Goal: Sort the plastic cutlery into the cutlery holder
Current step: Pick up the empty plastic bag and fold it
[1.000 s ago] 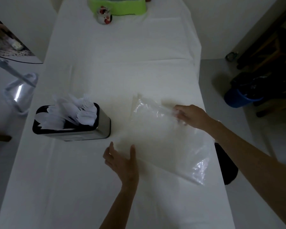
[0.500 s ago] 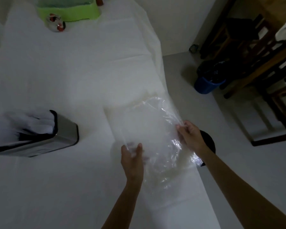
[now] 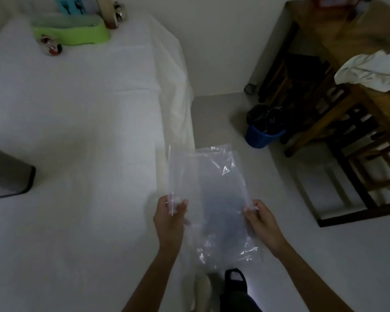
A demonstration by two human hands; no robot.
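White-clothed table: cutlery holder, green tray.

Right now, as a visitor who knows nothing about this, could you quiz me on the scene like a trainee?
1. True or false: the clear plastic bag lies flat on the table.
2. How many hands grip it? A) none B) one C) both
3. What colour is the bin on the floor?
Key: 1 false, it is held up past the table's edge. 2 C, the left hand and right hand pinch its sides. 3 blue.
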